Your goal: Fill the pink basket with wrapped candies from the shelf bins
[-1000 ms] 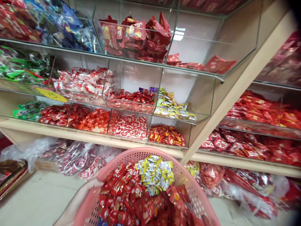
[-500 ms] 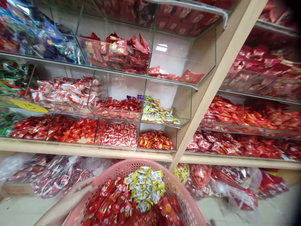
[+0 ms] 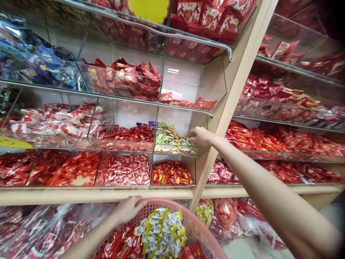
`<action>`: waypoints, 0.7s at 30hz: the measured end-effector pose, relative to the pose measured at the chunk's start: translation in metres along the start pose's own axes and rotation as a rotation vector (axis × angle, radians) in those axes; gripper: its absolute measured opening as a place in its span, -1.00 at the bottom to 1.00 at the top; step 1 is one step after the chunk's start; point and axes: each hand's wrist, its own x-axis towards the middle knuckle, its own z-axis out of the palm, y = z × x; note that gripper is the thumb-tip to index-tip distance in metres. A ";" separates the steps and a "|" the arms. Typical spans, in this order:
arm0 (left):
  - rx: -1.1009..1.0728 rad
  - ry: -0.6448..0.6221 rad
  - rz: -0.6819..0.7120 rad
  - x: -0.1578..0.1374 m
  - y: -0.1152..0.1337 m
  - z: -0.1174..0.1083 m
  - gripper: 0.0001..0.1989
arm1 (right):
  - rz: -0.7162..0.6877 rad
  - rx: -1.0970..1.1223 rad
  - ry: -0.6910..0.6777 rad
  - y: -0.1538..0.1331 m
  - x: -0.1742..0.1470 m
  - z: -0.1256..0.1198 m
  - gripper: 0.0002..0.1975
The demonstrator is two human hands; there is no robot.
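Note:
A pink perforated plastic basket [image 3: 198, 219] is at the bottom, with yellow-and-white wrapped candies [image 3: 161, 233] heaped among red-wrapped candies [image 3: 121, 244]. My left hand [image 3: 130, 209] is closed over the basket's far left rim. At the right end of a shelf, my right hand [image 3: 199, 136] reaches over the clear front of a compartment of yellow-and-white candies [image 3: 172, 138]. Its fingers are curled downward beside these candies; whatever is in them is hidden.
Clear dividers split the shelves into compartments of red packets [image 3: 126, 79], blue packets [image 3: 51, 64] and small red candies [image 3: 172, 172]. A wooden upright [image 3: 229, 97] stands close to my right arm. Clear bags of candies [image 3: 40, 230] lie below the bottom shelf board [image 3: 94, 196].
My right hand has come into view at the yellow-and-white candies' compartment. My left hand is now farther along the basket's far rim. Shelves and basket appear lower in view.

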 end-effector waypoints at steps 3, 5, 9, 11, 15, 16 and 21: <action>0.082 0.029 0.015 -0.006 -0.001 -0.002 -0.54 | 0.247 -0.143 -0.227 -0.012 0.023 0.005 -0.53; 0.104 0.035 0.011 -0.006 -0.001 -0.003 -0.53 | 0.263 -0.158 -0.242 -0.017 0.030 0.012 -0.49; 0.116 0.044 0.016 -0.006 -0.003 -0.003 -0.52 | 0.208 -0.156 -0.256 -0.017 0.032 0.021 -0.60; 0.118 0.051 0.018 -0.005 -0.004 -0.002 -0.52 | 0.244 -0.144 -0.312 -0.014 0.029 0.021 -0.66; 0.119 0.069 0.031 -0.004 -0.005 0.000 -0.51 | 0.293 -0.020 -0.380 -0.011 0.021 0.012 -0.68; 0.119 0.071 0.031 -0.003 -0.005 0.000 -0.51 | 0.288 -0.004 -0.360 -0.012 0.020 0.008 -0.68; 0.114 0.077 0.028 -0.003 -0.007 0.001 -0.52 | 0.238 0.048 -0.259 -0.012 0.018 -0.010 -0.73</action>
